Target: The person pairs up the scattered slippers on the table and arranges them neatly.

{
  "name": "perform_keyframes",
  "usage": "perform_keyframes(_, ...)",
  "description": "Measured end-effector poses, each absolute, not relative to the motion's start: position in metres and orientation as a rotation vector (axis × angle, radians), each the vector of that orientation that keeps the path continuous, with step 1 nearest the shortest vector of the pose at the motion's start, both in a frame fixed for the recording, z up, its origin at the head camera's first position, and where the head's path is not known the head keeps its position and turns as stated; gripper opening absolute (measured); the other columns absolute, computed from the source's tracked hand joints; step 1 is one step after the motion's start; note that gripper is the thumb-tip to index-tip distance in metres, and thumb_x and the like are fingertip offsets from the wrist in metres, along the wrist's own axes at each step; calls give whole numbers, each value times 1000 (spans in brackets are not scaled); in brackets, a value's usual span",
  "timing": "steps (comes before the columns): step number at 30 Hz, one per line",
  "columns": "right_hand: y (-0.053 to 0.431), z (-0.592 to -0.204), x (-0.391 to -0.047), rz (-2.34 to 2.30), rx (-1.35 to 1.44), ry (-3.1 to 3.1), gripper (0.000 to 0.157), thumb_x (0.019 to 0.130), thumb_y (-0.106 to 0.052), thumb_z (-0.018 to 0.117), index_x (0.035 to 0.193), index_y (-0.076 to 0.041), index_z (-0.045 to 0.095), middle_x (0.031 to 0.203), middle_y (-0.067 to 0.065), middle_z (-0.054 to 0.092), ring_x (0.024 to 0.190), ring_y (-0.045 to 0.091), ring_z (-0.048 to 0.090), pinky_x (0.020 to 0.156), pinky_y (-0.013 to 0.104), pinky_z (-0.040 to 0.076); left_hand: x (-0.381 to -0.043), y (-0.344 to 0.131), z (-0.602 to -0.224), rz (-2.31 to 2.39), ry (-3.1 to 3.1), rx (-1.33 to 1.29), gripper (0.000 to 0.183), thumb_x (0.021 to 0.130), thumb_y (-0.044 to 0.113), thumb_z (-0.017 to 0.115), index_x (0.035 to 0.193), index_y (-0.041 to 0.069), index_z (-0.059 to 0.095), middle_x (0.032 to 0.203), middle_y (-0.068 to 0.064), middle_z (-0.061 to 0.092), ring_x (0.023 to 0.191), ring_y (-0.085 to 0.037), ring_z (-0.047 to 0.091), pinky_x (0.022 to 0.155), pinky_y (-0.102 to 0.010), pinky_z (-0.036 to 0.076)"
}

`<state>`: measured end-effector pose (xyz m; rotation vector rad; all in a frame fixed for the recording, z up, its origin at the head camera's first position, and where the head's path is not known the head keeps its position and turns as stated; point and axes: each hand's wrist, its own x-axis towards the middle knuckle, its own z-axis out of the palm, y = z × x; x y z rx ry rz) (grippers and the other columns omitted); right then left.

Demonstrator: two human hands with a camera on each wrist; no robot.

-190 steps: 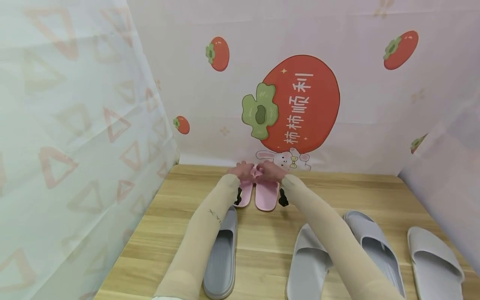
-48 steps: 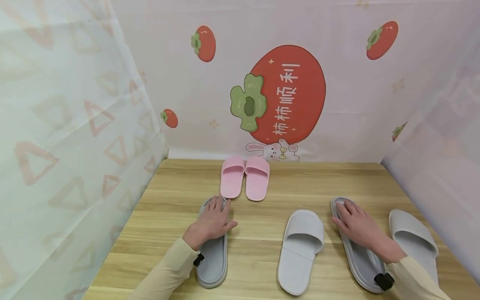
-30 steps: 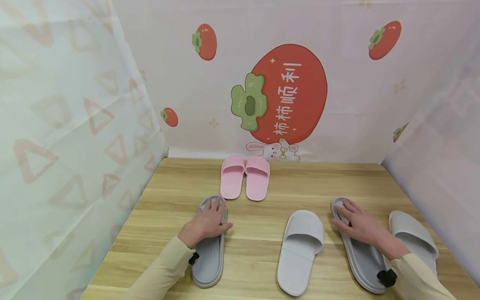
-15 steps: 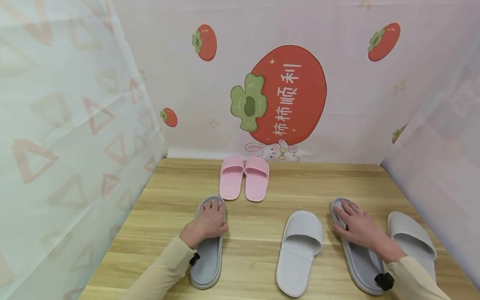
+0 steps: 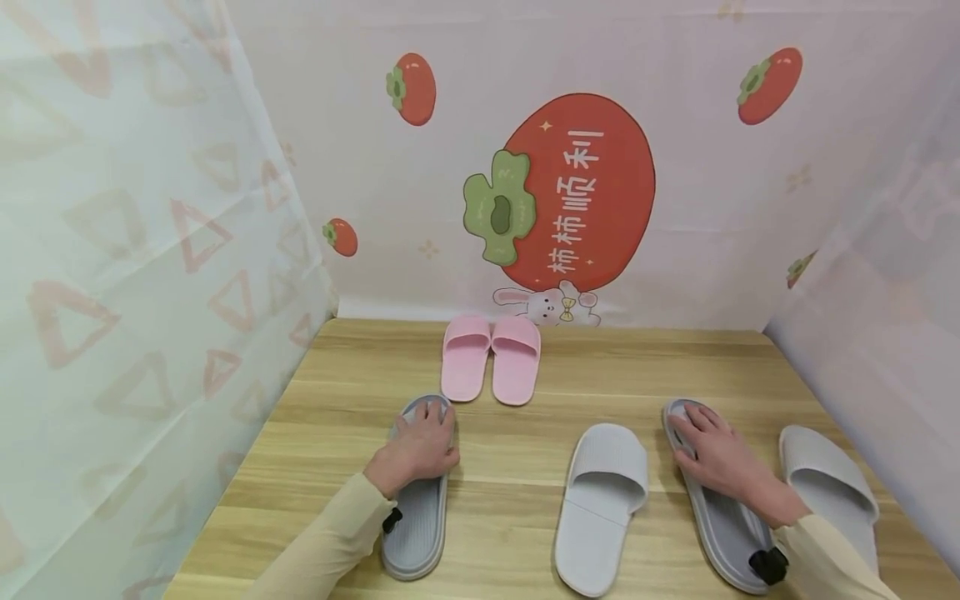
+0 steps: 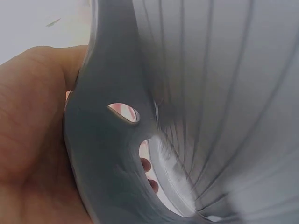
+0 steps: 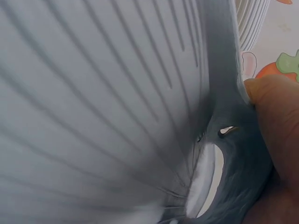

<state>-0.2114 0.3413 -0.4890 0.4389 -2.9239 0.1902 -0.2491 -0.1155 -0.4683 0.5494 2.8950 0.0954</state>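
Note:
In the head view my left hand (image 5: 420, 442) grips the upper of a dark grey slide slipper (image 5: 415, 529), its toe pointing to the back wall. The left wrist view shows the palm against the slipper's strap (image 6: 112, 154), with fingertips (image 6: 145, 164) visible through the toe opening. At the right, my right hand (image 5: 723, 454) holds the matching dark grey slipper (image 5: 727, 533) by its upper. Its thumb (image 7: 275, 107) presses the strap (image 7: 243, 154) in the right wrist view; the other fingers are mostly hidden there. Both slippers lie flat on the wooden board.
A pair of small pink slippers (image 5: 462, 367) sits side by side near the back wall (image 5: 405, 208). One light grey slipper (image 5: 592, 533) lies between my hands. Another light grey slipper (image 5: 828, 479) is right of my right hand, by the right wall.
My hands have left the pink slippers, now side by side at the back, for the dark grey ones. Lately the left slipper has slid slightly left under my hand; the right one has barely moved.

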Motion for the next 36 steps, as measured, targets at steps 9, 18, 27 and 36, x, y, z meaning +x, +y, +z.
perform_keyframes(9,341,-483,-211,188,409,-2952,49,86,-25,66,128,-1,60,136,33,50,123,58,45,77,72,45,-250,-113,-469,100,2909,545,64,92,26,48,149,-1,36,150,-25,36,139,-44,33,103,-75,28)
perform_keyframes(18,349,-498,-214,176,428,-2932,50,85,-23,65,129,0,59,137,34,50,125,57,44,96,63,43,-250,-115,-470,90,2939,527,63,91,27,51,148,3,39,149,-19,41,136,-41,39,97,-73,36)
perform_keyframes(27,335,-485,-210,199,483,-2849,42,80,-10,67,120,5,63,129,34,55,120,56,49,97,65,41,-250,-114,-471,95,2948,553,64,90,25,52,148,0,39,148,-23,39,134,-42,38,93,-75,37)
perform_keyframes(36,335,-484,-207,150,338,-2963,47,87,-22,65,128,0,58,135,35,51,122,60,45,97,65,41,-250,-116,-471,20,2951,562,60,95,30,54,146,0,41,145,-23,42,132,-43,40,91,-74,40)
